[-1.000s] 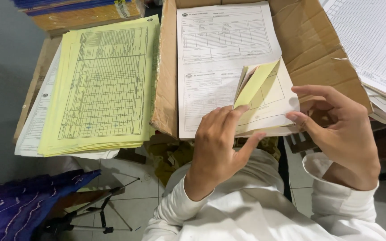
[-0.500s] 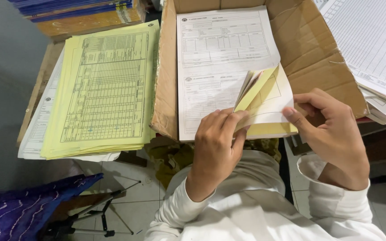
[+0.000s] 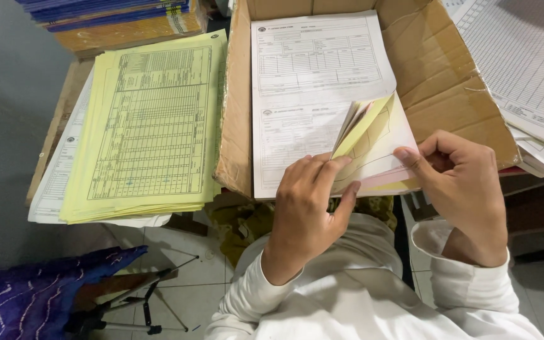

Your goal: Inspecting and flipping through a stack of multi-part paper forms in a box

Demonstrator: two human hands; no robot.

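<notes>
Cardboard forms the big open box (image 3: 448, 69) across the upper middle of the frame, and the stack of white printed forms (image 3: 310, 82) lies in it with its long axis running from top to bottom of the frame, its near edge hanging over the box rim toward the person. Left of the box sits a pile of yellow sheets (image 3: 152, 126). At the stack's lower right corner, lifted yellow and pink leaves (image 3: 373, 135) fan upward. Both hands meet there: the left hand (image 3: 306, 211) pinches the corner from below, and the right hand (image 3: 464, 189) grips the leaves' right edge by thumb.
</notes>
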